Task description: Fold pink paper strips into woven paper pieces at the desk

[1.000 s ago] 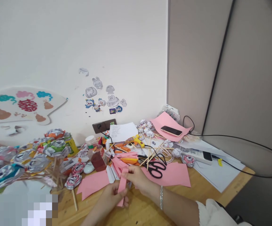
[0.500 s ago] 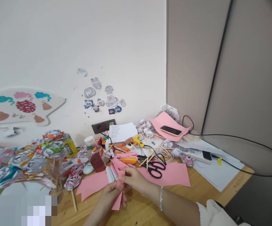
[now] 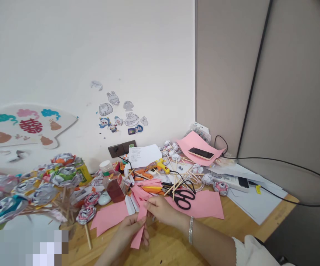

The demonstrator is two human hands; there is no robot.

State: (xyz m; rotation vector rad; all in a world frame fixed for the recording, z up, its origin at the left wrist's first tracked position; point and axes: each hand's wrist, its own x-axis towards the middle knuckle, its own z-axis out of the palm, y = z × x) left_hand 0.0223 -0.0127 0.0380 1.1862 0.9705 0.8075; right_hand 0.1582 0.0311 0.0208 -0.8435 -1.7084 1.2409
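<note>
A narrow pink paper strip (image 3: pixel 138 236) is held between both hands above the near edge of the table. My left hand (image 3: pixel 134 226) is closed on its middle, thumb on top and fingers behind. Closer to the strip's upper end, my right hand (image 3: pixel 160 210) pinches its edge; a silver bracelet (image 3: pixel 191 229) circles that wrist. Pink paper sheets (image 3: pixel 209 205) lie to the right, partly under black-handled scissors (image 3: pixel 184 199). Another pink piece (image 3: pixel 108 218) rests left of my hands. Just beyond my fingers are more pink strips and folded white paper (image 3: pixel 131 204).
A jar of reddish liquid (image 3: pixel 114 184) stands behind my left hand. Paper flowers (image 3: pixel 42 192) crowd the left side. Toward the back are a yellow glue gun (image 3: pixel 162 167), wooden sticks, pearl beads (image 3: pixel 197 181) and a phone (image 3: pixel 201 153). A black cable (image 3: pixel 287 160) loops at right.
Both hands stay in nearly the same place. The strip's lower end has swung slightly left, and my right fingers have shifted a little along its upper part.
</note>
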